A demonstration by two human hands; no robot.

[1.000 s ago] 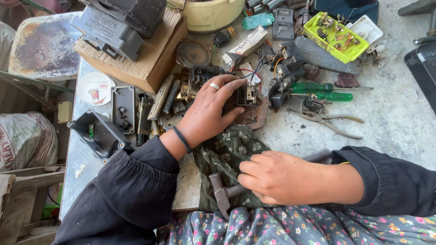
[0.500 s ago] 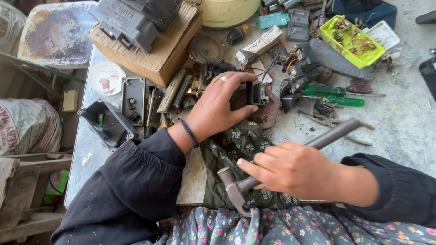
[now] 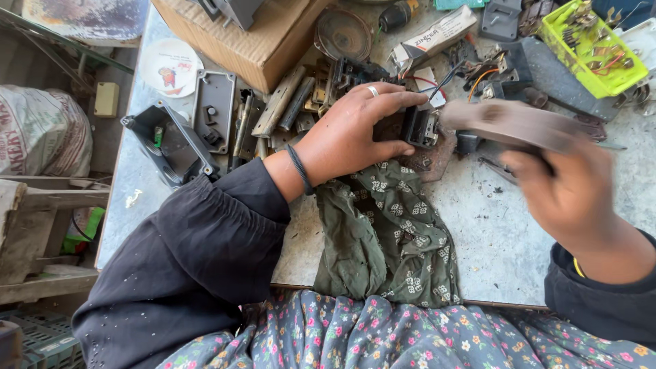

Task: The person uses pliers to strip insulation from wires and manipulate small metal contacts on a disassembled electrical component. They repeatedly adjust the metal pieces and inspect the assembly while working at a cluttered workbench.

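The left hand (image 3: 355,133), a ring on one finger, is clamped on a small black boxy electrical part (image 3: 420,127), thumb below and fingers over its top, pinning it to a rusty flat metal plate (image 3: 427,160). Just to its right the right hand (image 3: 570,195) grips the handle of a blurred brown hammer-like tool (image 3: 509,123), whose head hangs beside the part; whether they touch I cannot tell. Under the left wrist lies a crumpled green patterned cloth (image 3: 389,232), draped over the near edge of the speckled grey stone tabletop (image 3: 506,246). Beyond the left hand lie worn metal bars, wires and a brown cardboard box (image 3: 253,44); left of the forearm sits an open black plastic housing (image 3: 167,143). Beyond the right hand stands a yellow-green tray (image 3: 601,48) of small parts. Left of the table stand a white sack (image 3: 41,133) and wooden framing (image 3: 41,225).
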